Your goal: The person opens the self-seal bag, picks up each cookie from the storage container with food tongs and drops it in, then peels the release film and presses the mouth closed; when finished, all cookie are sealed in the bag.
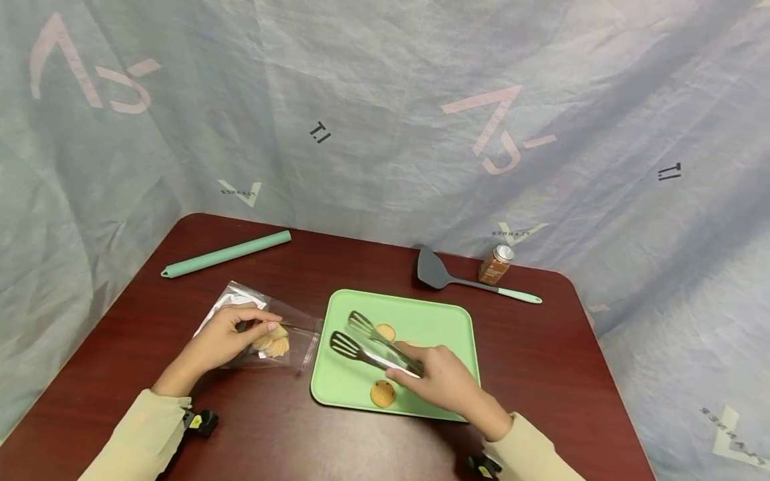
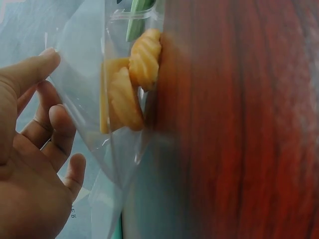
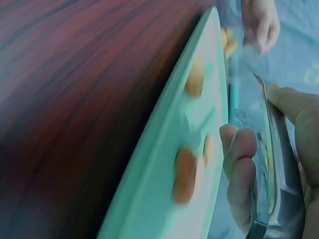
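My left hand (image 1: pixel 219 341) pinches the edge of a clear plastic zip bag (image 1: pixel 307 337) between thumb and forefinger. Inside the bag lie a few golden cookies, among them a swirled one (image 2: pixel 145 59) beside a flatter piece (image 2: pixel 124 99). My right hand (image 1: pixel 448 379) grips slotted metal tongs (image 1: pixel 345 345), their two heads spread apart above a light green tray (image 1: pixel 436 321). Between the heads I see no food. On the tray, a round cookie (image 1: pixel 382 394) with dark specks lies near the front edge, and another cookie (image 1: pixel 386 331) lies behind the tongs.
A green tube-like stick (image 1: pixel 225 254) lies at the table's back left. Behind the tray are a spatula (image 1: pixel 433 270) with a grey head and a spice jar (image 1: pixel 496 264) with a silver lid. A grey printed cloth (image 1: pixel 361 133) hangs behind the dark red table (image 1: pixel 541 374).
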`<state>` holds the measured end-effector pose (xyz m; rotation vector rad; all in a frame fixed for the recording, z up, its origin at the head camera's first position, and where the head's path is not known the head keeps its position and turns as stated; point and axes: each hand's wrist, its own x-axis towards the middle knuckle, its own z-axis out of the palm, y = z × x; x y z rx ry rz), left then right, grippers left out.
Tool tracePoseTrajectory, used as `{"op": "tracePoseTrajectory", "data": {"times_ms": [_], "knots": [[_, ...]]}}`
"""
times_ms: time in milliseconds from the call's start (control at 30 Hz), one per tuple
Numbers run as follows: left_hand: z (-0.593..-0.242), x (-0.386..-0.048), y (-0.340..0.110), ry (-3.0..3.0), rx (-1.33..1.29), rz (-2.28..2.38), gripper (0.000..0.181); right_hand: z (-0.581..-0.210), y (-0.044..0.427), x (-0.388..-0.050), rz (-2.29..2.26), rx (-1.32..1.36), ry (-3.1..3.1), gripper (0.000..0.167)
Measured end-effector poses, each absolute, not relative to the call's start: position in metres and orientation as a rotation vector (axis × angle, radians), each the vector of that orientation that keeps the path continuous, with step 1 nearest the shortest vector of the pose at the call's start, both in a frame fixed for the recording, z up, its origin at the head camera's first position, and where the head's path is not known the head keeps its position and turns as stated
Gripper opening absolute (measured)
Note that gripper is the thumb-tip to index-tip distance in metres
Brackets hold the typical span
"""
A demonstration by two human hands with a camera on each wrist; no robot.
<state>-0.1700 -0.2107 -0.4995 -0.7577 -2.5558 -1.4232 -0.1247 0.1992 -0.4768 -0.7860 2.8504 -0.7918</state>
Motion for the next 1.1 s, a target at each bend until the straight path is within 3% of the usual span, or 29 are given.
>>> {"op": "tracePoseTrajectory", "data": {"times_ms": [500,1100], "knots": [[-0.498,-0.167,-0.211,-2.612,-0.698,-1.407,0.014,-0.481,0.313,-0.100,-0.629,-0.715,3.091,0.055],[-0.499,-0.167,-0.211,-2.571,-0.750,-1.415,0.013,-0.480,0.297,-0.113,-0.514,-0.836,3.134,0.056]]}}
